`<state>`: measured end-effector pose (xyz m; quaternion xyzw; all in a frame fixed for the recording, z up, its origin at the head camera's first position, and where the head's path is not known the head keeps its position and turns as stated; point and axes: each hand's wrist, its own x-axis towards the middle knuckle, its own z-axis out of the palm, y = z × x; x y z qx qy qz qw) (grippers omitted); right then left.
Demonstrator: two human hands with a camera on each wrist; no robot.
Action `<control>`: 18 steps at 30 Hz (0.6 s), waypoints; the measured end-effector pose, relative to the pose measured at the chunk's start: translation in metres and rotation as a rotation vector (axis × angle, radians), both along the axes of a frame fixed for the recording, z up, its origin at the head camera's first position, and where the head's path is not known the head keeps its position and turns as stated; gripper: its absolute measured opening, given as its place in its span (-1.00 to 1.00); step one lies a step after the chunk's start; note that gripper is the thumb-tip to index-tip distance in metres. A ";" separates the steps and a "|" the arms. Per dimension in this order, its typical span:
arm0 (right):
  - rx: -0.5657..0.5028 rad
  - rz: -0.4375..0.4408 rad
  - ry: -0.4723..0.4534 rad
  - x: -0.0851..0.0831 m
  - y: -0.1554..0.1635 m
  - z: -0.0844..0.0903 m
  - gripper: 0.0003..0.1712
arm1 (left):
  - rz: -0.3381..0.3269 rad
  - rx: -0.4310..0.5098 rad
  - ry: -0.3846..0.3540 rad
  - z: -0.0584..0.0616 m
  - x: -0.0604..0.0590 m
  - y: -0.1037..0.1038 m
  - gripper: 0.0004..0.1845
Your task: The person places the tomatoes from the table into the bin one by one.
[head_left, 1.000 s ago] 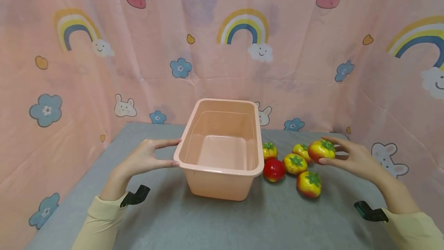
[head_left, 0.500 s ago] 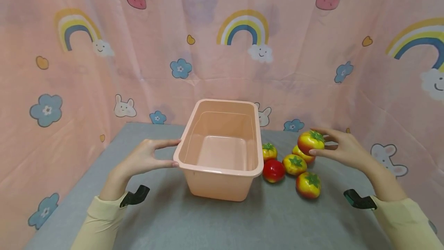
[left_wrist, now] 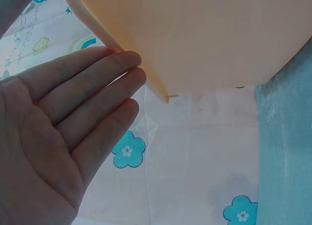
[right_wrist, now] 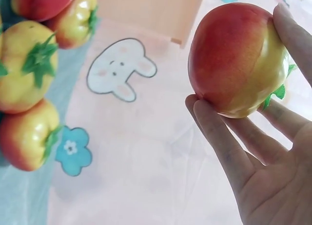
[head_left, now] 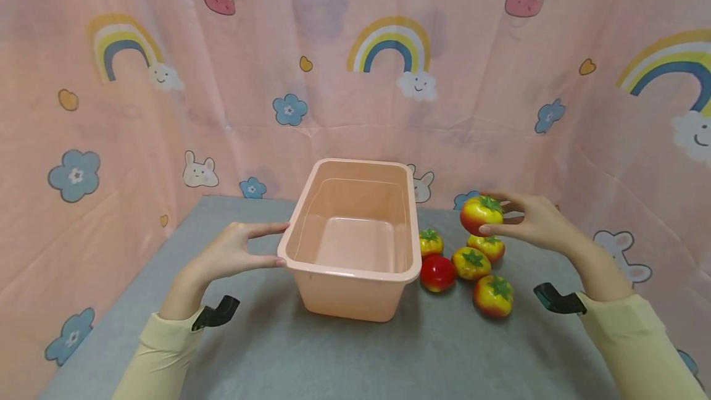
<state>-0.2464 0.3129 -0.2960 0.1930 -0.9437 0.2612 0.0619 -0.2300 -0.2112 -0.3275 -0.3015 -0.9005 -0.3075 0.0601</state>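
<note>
Right hand, at centre right of the head view, now higher and further left than a second ago, carrying the red-and-yellow toy tomato up off the worktop and closer to the peach bin. Fingers curled round the fruit, thumb beneath, fingertips on top in the right wrist view. Tomato clear of the surface, hanging above the four still lying at lower right of the bin: a small yellow one, a red one, a yellow one and another, plus a fifth uncovered just under the lifted fruit. Left hand unmoved at centre left, fingers straight, fingertips resting against the bin's left rim, gripping nothing. Bin unshifted and with nothing inside. Judged from this: a lift well begun, the fruit short of the bin's rim, the carry across not yet done.
</note>
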 end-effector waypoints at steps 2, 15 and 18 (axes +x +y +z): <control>0.010 0.009 0.002 -0.003 -0.004 0.003 -0.22 | 0.001 0.000 -0.001 0.000 0.000 0.000 -0.31; 0.051 0.042 -0.007 -0.020 -0.035 0.026 -0.19 | 0.004 0.002 -0.005 -0.001 0.000 0.000 -0.30; 0.056 0.065 -0.006 -0.023 -0.042 0.032 -0.20 | 0.003 0.006 -0.011 -0.001 0.000 0.001 -0.30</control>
